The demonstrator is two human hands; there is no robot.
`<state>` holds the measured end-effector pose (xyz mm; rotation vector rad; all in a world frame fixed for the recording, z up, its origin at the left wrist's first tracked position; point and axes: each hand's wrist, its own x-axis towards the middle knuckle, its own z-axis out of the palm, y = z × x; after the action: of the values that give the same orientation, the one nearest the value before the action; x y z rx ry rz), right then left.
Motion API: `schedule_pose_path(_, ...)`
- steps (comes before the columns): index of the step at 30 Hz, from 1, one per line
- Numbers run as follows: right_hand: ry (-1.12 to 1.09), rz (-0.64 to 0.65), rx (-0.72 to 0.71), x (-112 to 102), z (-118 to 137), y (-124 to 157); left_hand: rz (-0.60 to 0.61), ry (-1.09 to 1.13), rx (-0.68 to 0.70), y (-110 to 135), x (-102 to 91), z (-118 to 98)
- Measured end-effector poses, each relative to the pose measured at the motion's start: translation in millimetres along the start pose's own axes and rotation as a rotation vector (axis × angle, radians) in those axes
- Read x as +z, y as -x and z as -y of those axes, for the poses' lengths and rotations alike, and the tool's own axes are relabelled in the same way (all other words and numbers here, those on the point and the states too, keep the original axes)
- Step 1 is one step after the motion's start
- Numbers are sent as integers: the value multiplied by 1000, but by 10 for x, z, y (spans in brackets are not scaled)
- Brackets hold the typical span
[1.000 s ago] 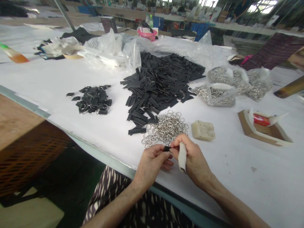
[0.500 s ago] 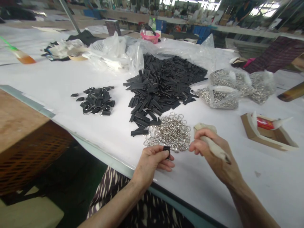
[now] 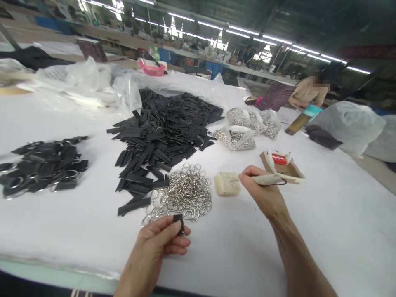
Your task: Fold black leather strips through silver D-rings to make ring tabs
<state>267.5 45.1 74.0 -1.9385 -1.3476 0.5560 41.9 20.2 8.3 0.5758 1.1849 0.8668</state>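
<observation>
My left hand (image 3: 161,239) pinches a small folded black strap piece (image 3: 178,224) between thumb and fingers, just in front of a heap of metal D-rings (image 3: 188,189). Whether a ring sits in its fold is hidden. Held in my right hand (image 3: 262,192) is a pale-handled tool (image 3: 267,179) with a thin dark metal tip, like an awl. The tip reaches over a pale yellowish block (image 3: 226,184); I cannot tell if they touch. Behind the rings spreads a large pile of flat black strips (image 3: 167,128). At left lies a smaller pile of black strips looped through rings (image 3: 46,165).
Clear bags of metal rings (image 3: 238,137) stand beyond the block. A small cardboard box (image 3: 284,171) with a red packet lies to the right. Farther back are crumpled plastic bags (image 3: 86,78), a pink basket (image 3: 153,69), a bottle (image 3: 303,119) and another person (image 3: 309,93).
The view has swung right and up. The tool in my right hand now points left with its tip at the block. My left hand still pinches the black strap piece.
</observation>
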Motion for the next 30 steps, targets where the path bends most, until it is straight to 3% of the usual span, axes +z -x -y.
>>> schedule_pose_path(10,51,62,35,158,-159,-65,-7,22,-26,23,45,-19)
schedule_pose_path(30,24,101,-10,226,-238,-104,80,34,-39,29,20,-11)
